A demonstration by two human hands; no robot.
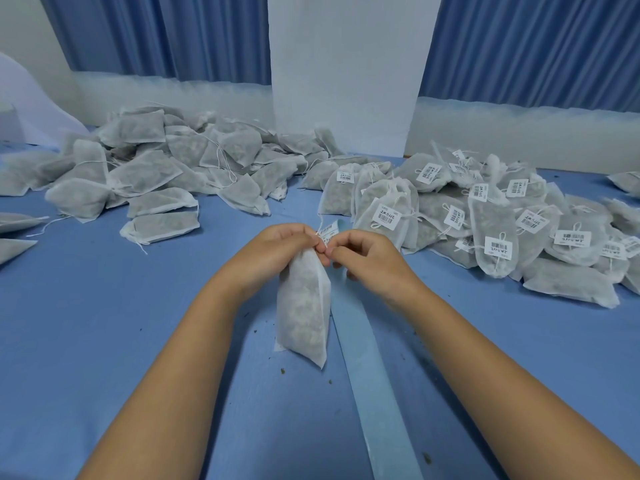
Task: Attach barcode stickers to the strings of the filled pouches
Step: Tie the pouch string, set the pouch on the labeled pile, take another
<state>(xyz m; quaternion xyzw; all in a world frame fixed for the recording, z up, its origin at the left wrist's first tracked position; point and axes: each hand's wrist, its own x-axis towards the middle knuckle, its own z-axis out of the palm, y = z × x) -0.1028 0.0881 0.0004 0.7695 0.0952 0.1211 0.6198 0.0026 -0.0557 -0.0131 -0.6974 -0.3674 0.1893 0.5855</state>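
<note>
A heap of plain pouches [145, 168] lay on the left of the counter [104, 341]. The left hand [277, 245] gripped the top of one filled pouch [303, 306] in the middle. A barcode sticker [329, 233] poked up between the hands (the string was too small to see). The right hand [369, 254] pinched at it. The sticker looked half on. Next it would need a firm squeeze shut, then a spot on the tagged pile [491, 226].

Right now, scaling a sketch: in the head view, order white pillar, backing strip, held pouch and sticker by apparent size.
1. white pillar
2. backing strip (nearness inflates it)
3. held pouch
4. sticker
</note>
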